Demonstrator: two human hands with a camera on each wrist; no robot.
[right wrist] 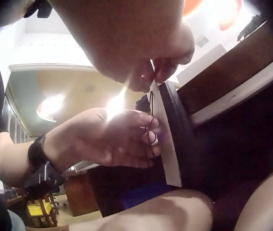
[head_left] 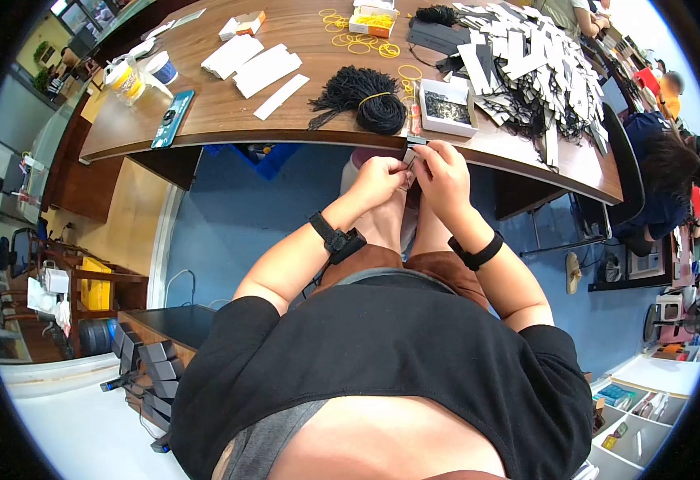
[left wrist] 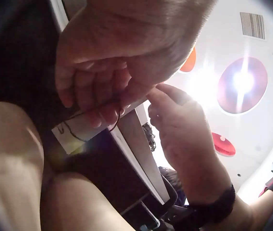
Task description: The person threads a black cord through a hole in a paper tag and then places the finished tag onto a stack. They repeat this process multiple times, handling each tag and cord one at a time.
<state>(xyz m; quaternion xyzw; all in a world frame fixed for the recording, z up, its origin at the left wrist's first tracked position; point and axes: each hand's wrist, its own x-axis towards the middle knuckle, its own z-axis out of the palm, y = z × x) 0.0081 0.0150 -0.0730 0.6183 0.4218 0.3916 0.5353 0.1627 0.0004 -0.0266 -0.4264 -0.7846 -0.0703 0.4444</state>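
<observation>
In front of the table edge, my left hand (head_left: 378, 180) and right hand (head_left: 446, 172) work close together above the lap. Between them is a long, narrow hang tag (right wrist: 164, 139), pale on the face turned to the right wrist camera, with dark layers along its edge. The right fingers pinch the tag's upper end. Thumb and forefinger of the left hand pinch a thin black cord (right wrist: 151, 103), which lies along the tag. In the left wrist view the cord (left wrist: 116, 122) curves in a loop beside the left fingertips, and the tag's lower end (left wrist: 74, 137) sticks out below them.
A large heap of white and black tags (head_left: 526, 60) covers the table's right side. Near the edge lie a bundle of black cords (head_left: 358, 100) and a white box (head_left: 446, 108) of small dark pieces. Farther left are white tag stacks (head_left: 266, 70), a phone (head_left: 172, 120) and cups (head_left: 162, 68).
</observation>
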